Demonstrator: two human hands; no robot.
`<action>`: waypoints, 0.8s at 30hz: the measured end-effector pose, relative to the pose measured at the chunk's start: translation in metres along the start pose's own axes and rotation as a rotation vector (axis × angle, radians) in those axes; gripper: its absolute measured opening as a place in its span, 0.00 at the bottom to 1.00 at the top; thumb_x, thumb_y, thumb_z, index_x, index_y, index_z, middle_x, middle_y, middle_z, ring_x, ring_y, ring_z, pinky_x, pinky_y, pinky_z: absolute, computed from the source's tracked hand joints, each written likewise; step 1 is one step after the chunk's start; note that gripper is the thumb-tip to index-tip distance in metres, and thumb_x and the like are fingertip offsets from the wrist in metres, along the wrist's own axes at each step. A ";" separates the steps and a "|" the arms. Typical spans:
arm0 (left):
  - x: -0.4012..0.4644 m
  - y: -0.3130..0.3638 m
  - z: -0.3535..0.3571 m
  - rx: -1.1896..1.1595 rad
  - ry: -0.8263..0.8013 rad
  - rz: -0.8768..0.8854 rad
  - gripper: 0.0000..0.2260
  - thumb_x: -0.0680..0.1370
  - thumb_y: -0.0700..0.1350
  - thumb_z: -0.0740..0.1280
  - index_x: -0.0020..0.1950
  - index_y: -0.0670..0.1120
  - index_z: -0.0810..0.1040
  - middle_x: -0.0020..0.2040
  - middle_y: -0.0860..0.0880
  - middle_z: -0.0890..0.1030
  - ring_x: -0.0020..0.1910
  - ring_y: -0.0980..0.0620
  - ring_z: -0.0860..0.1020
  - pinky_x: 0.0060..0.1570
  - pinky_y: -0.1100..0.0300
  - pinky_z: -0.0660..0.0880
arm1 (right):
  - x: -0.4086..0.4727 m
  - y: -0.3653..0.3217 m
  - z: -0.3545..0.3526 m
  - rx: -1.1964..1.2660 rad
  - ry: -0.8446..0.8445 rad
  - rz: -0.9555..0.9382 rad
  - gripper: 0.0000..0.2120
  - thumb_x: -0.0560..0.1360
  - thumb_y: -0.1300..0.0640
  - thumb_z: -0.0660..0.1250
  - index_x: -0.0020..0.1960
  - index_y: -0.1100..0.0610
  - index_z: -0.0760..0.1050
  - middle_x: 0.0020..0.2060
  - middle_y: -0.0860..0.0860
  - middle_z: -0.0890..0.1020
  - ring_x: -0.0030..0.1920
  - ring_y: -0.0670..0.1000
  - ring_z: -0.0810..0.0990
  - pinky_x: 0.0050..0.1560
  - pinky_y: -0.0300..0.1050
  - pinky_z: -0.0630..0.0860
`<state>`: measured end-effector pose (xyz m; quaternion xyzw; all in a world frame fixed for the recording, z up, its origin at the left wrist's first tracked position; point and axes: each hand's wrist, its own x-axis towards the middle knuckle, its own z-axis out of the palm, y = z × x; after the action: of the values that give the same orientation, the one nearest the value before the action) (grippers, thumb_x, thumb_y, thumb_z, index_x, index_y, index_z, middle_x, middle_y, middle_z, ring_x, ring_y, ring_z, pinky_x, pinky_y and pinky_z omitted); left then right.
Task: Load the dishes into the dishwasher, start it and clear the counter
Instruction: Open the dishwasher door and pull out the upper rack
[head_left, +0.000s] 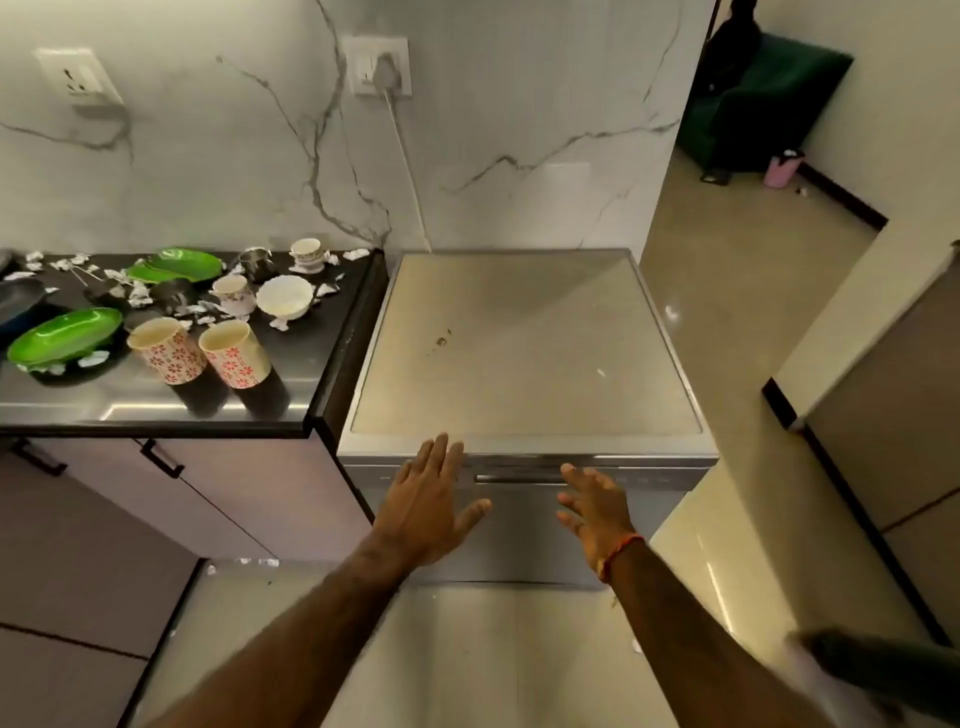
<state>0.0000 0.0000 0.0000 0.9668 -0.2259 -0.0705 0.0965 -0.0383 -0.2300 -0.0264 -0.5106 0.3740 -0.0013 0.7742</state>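
Both hands are reaching with fingers spread wide and holding nothing: the left hand (434, 499) and right hand (597, 506) are hovering at the closed grey metal dishwasher (524, 343). Glossy green plates (65, 335), floral cups (200, 351) and a white bowl (284, 296) are sitting on the black counter (306, 364). No lettering is reading clearly.

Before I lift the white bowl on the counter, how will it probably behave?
The white bowl looks like ceramic, so probably stiff and breakable. It stands on a narrow foot, so a sideways push may tip it. Paper scraps lie around it and may shift.
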 end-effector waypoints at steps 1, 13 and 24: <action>0.001 -0.004 0.008 0.012 -0.010 -0.001 0.44 0.77 0.74 0.48 0.83 0.47 0.44 0.83 0.46 0.43 0.82 0.46 0.43 0.78 0.49 0.47 | 0.003 0.006 0.006 0.077 0.007 0.039 0.23 0.79 0.55 0.69 0.71 0.59 0.68 0.65 0.62 0.76 0.64 0.62 0.77 0.65 0.61 0.74; 0.027 -0.041 0.079 0.155 0.113 0.041 0.41 0.78 0.71 0.46 0.83 0.45 0.54 0.83 0.43 0.49 0.81 0.40 0.52 0.78 0.43 0.48 | 0.064 0.077 0.044 0.602 -0.031 0.005 0.11 0.79 0.52 0.67 0.59 0.56 0.77 0.54 0.57 0.83 0.59 0.57 0.81 0.56 0.55 0.78; 0.025 -0.046 0.092 0.177 0.080 0.073 0.43 0.80 0.66 0.58 0.80 0.48 0.33 0.81 0.43 0.32 0.80 0.44 0.32 0.80 0.44 0.39 | 0.068 0.086 0.053 0.642 0.023 -0.012 0.19 0.70 0.47 0.74 0.56 0.55 0.77 0.53 0.57 0.83 0.55 0.57 0.82 0.60 0.56 0.79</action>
<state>0.0253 0.0147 -0.1019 0.9647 -0.2623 -0.0083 0.0222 0.0086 -0.1729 -0.1233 -0.2423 0.3602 -0.1298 0.8915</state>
